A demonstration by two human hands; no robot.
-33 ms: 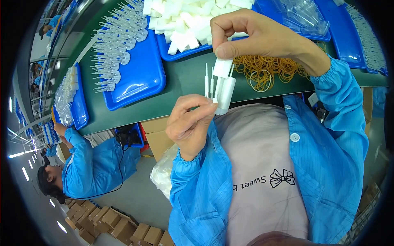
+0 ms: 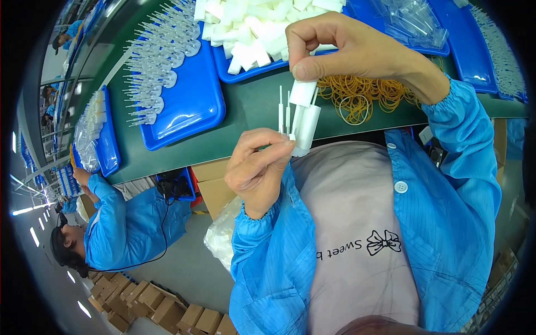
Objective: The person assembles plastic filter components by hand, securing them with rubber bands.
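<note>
My left hand (image 2: 258, 167) is closed, thumb and fingers pinching the lower end of a small bundle of thin white pin-tipped tubes (image 2: 281, 116). Beside those tubes stands an upright white foam block (image 2: 308, 129), its base next to my left fingertips. From above, my right hand (image 2: 357, 50) pinches the top of a second white foam block (image 2: 303, 94). Its lower end overlaps the upright block and lies close to the tubes. Whether the two blocks touch, I cannot tell. My left fingers hide the bottom of the bundle.
A blue tray (image 2: 184, 111) at the left carries rows of similar pin-tipped tubes (image 2: 148, 84). White foam blocks (image 2: 251, 28) fill another tray behind my hands. Brown rubber bands (image 2: 357, 97) lie on the green table (image 2: 245, 106). Clear plastic pieces (image 2: 410, 25) are at the back right. A co-worker (image 2: 128, 223) sits left.
</note>
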